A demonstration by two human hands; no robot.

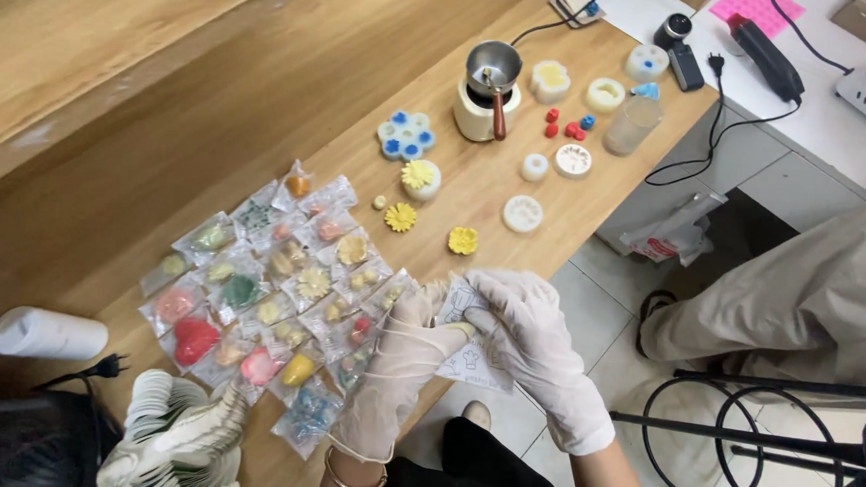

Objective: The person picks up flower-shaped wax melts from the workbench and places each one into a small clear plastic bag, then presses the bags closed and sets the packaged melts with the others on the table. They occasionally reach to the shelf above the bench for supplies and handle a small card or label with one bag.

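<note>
Both hands wear thin whitish gloves. My left hand [394,370] and my right hand [538,350] together pinch a small clear plastic bag [471,349] with line drawings printed on it, held over the front edge of the wooden table [293,88]. A small yellowish piece shows between the fingertips at the bag's top. Just left of my hands lie several small clear packets [272,294] of coloured wax shapes, spread in rows. Loose yellow flower shapes [401,216] lie beyond them.
A small melting pot [488,90] with a brown handle stands at the back, among white silicone moulds [523,214], a blue-and-white mould [405,135] and a plastic cup [631,125]. A white roll [49,333] lies far left. Another person's leg [796,292] and a wire stool [739,437] are right.
</note>
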